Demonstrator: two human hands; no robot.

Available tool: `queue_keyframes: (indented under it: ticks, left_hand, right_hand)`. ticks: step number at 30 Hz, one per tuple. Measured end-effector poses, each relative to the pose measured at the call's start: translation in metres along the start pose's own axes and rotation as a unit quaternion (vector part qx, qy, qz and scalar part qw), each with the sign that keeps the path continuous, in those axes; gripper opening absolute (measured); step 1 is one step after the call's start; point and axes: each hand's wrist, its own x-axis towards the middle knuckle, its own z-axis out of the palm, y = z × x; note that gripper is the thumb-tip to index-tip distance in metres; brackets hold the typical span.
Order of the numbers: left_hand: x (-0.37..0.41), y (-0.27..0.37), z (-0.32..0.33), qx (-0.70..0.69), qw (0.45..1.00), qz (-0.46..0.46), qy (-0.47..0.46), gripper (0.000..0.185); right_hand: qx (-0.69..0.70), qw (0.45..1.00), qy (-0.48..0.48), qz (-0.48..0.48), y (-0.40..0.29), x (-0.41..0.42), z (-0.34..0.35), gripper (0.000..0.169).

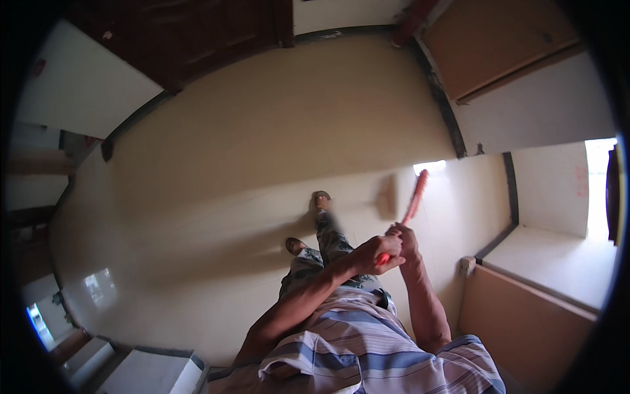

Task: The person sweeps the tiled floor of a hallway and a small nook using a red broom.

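Observation:
A long, slim red brush (pixel 417 197) with bristles points up and to the right, away from my body. My left hand (pixel 386 253) is closed around its handle, and the red butt end shows between the fingers. Against it, nearer the bristles, my right hand (pixel 406 239) grips the same handle. The bristled part is slightly curved and held in the air above the floor. Fingers of both hands partly hide the handle.
Pale, glossy floor (pixel 246 147) spreads around my feet, edged by a dark baseboard (pixel 438 93). A dark brown door (pixel 221 34) is at the upper left. At the right are a window ledge (pixel 551 261) and a brown panel (pixel 521 315); a white box-like object (pixel 147 372) is lower left.

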Motion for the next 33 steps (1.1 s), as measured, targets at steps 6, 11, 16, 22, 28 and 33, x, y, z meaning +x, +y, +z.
queue_keyframes:
  ticks: [6,11,16,22,28,33]
  left_hand:
    - [0.065,-0.081,-0.034,0.037,0.995,-0.057,0.077,0.031]
    - [0.040,-0.080,-0.114,0.072,0.986,-0.060,0.137,0.031]
    - [-0.037,-0.025,-0.174,0.124,0.943,-0.085,0.297,0.022]
    - [-0.155,0.081,-0.254,0.175,0.914,-0.182,0.316,0.014]
    - [-0.262,0.192,-0.298,0.255,0.871,-0.250,0.338,0.021]
    - [-0.311,0.233,-0.305,0.323,0.822,-0.300,0.362,0.022]
  right_hand:
    - [-0.184,0.982,-0.029,-0.009,-0.070,0.117,-0.012,0.030]
    - [-0.705,0.576,-0.113,-0.398,-0.023,0.188,0.023,0.030]
    - [-0.633,0.766,-0.101,-0.059,0.081,0.238,0.096,0.026]
    - [-0.668,0.536,-0.341,-0.386,0.266,0.224,0.167,0.022]
    - [-0.532,0.803,-0.259,-0.065,0.446,0.171,0.267,0.008]
    - [-0.284,0.894,-0.068,0.341,0.540,0.156,0.302,0.013]
